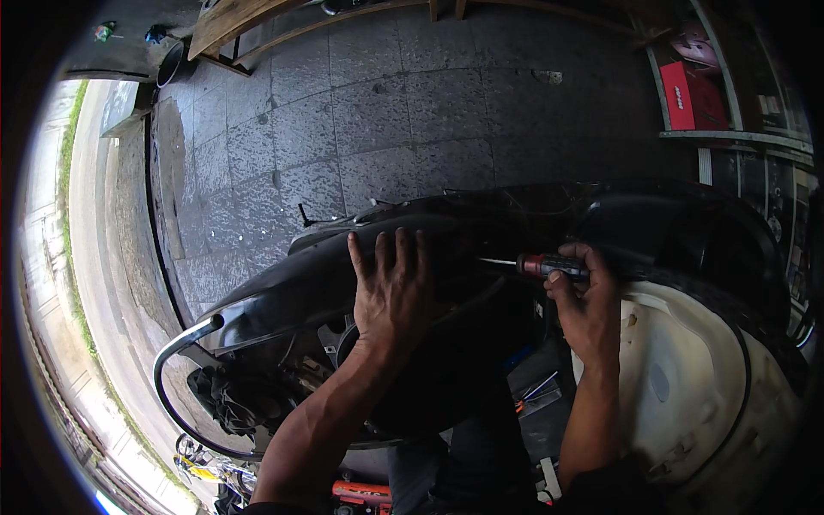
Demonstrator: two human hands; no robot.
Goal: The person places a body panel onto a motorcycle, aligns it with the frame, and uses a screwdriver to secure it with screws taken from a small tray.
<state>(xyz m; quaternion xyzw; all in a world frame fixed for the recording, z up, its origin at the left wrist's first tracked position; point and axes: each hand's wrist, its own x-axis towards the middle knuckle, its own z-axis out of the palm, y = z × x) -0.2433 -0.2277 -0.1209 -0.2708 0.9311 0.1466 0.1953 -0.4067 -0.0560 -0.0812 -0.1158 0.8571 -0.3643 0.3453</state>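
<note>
My left hand (393,287) lies flat with its fingers spread on a black body panel (318,266) of what looks like a scooter. In my right hand (587,296) is a screwdriver (542,265) with a red and black handle. Its thin metal shaft points left, toward the dark inner edge of the panel. Shadow hides the tip, so I cannot tell what it touches. A curved metal rail (163,369) rims the scooter's left end, near my left forearm.
A large off-white curved shell (678,378) stands right of my right forearm. Several tools (539,390) lie below the scooter's middle. Beyond it are dark floor tiles (369,112) and a wooden bench (232,26). Shelving at the upper right holds a red box (678,96).
</note>
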